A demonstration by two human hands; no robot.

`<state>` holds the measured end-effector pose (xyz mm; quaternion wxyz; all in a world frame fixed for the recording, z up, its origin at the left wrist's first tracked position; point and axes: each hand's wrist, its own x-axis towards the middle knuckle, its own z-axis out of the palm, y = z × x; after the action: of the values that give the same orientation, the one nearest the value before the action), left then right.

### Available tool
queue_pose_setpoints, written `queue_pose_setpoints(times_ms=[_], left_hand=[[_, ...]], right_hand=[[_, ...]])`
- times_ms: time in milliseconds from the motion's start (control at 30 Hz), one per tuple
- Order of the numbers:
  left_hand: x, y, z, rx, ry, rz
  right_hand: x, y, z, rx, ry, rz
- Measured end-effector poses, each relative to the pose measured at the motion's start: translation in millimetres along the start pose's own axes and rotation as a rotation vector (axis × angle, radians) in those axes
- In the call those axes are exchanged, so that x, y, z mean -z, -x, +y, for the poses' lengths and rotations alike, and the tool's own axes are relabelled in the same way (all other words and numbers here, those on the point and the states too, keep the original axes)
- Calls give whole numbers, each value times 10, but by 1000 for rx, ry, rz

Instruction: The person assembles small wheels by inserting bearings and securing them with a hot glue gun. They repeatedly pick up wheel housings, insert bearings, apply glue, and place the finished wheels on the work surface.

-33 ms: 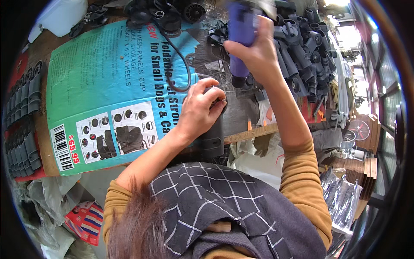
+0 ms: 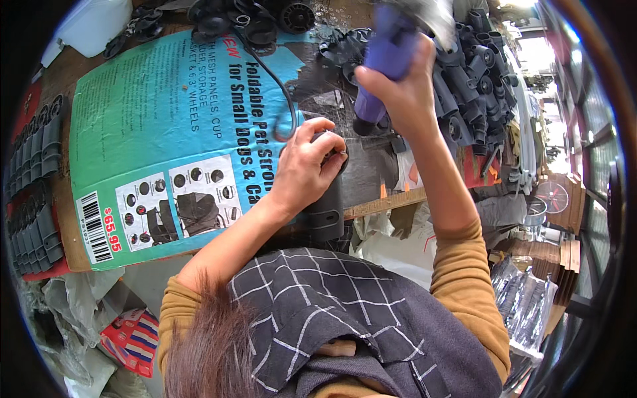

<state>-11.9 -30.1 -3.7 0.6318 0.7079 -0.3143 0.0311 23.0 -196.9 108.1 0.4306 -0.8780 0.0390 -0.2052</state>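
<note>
My right hand (image 2: 405, 89) grips a blue-purple tool (image 2: 391, 56) by its thick handle, raised above the far part of the bench. Its grey upper end is smeared by motion, so its kind is unclear; the lower end of the handle is black. My left hand (image 2: 306, 162) is curled over a dark grey plastic part (image 2: 326, 219) at the bench's near edge, thumb and forefinger close together at its far end. Whether they also pinch something small there, I cannot tell. Under the left wrist lies a blue-green printed cardboard sheet (image 2: 152, 99).
Dark grey plastic fittings (image 2: 464, 86) are heaped at the back right. More grey parts (image 2: 36, 152) stand in rows on the left. A black cord (image 2: 282, 83) curves over the cardboard beside black wheels (image 2: 296, 18). A white bin (image 2: 86, 26) is at the back left.
The blue-purple tool has shifted slightly right and tilted, its upper end leaning further right, with my right hand following. My left hand and the grey part have stayed nearly still.
</note>
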Motion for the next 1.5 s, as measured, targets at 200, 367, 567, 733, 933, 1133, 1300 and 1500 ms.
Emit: queue_pose_setpoints(times_ms=[200, 367, 567, 733, 933, 1133, 1300, 1500], left_hand=[[-17, 0, -7, -9, 5, 20], [-15, 5, -23, 23, 8, -25], [-10, 10, -26, 49, -1, -62], [-9, 11, -27, 74, 16, -74], [-12, 24, -30, 88, 33, -76], [-16, 26, -39, 39, 28, -47], [3, 23, -11, 116, 45, -56], [14, 27, 2, 100, 6, -32]], right_hand=[[-81, 556, 129, -45, -584, 156], [222, 583, -141, -32, -891, 297], [325, 690, -357, 74, -1053, 148], [275, 664, -350, 62, -989, 157], [300, 692, -359, 130, -954, 50], [252, 732, -350, 204, -939, 5], [197, 774, -364, 276, -841, -35], [82, 781, -428, 262, -780, -40]])
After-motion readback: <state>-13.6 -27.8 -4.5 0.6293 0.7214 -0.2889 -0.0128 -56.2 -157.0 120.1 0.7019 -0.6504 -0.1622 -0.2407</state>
